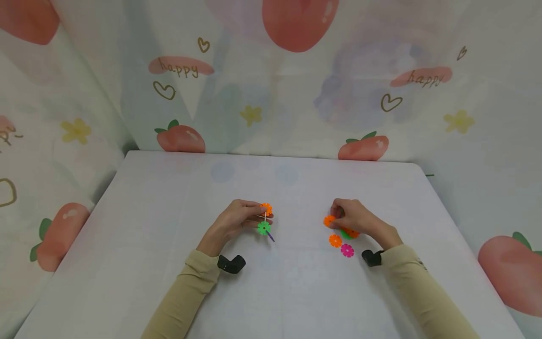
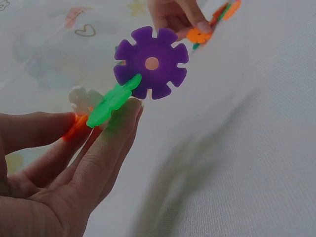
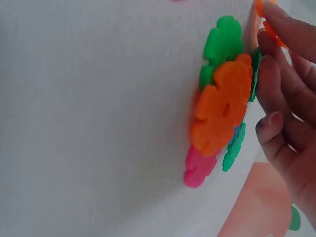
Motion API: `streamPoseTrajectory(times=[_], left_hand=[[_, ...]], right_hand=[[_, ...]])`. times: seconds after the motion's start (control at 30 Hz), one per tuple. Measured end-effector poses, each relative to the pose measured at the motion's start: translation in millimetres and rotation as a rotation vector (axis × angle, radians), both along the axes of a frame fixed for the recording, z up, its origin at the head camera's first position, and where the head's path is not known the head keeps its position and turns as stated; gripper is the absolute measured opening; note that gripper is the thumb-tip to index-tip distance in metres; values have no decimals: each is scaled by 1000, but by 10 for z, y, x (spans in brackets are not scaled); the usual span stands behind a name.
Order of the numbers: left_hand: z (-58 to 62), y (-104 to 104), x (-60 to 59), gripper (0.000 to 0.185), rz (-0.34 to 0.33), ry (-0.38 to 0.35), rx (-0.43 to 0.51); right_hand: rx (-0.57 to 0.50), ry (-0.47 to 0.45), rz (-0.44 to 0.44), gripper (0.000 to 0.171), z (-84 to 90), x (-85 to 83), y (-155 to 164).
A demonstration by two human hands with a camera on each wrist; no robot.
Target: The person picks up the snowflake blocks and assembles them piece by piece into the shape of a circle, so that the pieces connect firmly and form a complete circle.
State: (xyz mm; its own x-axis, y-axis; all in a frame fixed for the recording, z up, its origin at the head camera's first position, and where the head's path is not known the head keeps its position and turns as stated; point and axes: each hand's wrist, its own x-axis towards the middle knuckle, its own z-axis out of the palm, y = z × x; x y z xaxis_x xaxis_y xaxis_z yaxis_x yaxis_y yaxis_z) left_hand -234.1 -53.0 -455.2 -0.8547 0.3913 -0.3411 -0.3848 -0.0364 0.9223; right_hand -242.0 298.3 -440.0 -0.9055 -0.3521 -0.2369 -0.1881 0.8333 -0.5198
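My left hand [image 1: 235, 219] pinches a joined piece of notched, flower-shaped plastic discs between thumb and fingers. In the left wrist view, its purple disc [image 2: 136, 54] faces the camera, slotted to a green disc [image 2: 111, 103]. A white disc [image 2: 81, 98] and an orange disc [image 2: 76, 127] sit nearer the thumb. To the right, my right hand [image 1: 360, 217] pinches a loose orange disc [image 1: 328, 221] between thumb and fingertips. Beside that hand lies a small group: an orange disc [image 3: 222, 111], a green disc [image 3: 224, 42], a pink disc [image 3: 200, 168] and a teal disc [image 3: 234, 148].
Nearer me on the white table [image 1: 288, 292] lie another orange disc [image 1: 335, 241] and a magenta disc [image 1: 347, 250]. Black wrist cameras [image 1: 231, 264] sit at both cuffs. A printed cloth [image 1: 288, 94] hangs behind the table and at its sides.
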Motion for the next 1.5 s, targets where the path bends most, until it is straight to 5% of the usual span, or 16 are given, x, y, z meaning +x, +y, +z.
streamPoseTrajectory(times=[0.27, 0.5, 0.83, 1.5], left_hand=[[-2, 3, 24, 30, 10, -18, -43], [24, 21, 44, 33, 53, -25, -61], [-9, 47, 21, 28, 64, -43, -47], [-9, 100, 62, 29, 48, -45, -31]], right_hand=[[-122, 123, 33, 11, 2, -16, -129], [-341, 64, 0, 14, 24, -42, -381], [-493, 40, -25, 16, 51, -65, -742], [-512, 101, 90, 8, 90, -108, -1108]])
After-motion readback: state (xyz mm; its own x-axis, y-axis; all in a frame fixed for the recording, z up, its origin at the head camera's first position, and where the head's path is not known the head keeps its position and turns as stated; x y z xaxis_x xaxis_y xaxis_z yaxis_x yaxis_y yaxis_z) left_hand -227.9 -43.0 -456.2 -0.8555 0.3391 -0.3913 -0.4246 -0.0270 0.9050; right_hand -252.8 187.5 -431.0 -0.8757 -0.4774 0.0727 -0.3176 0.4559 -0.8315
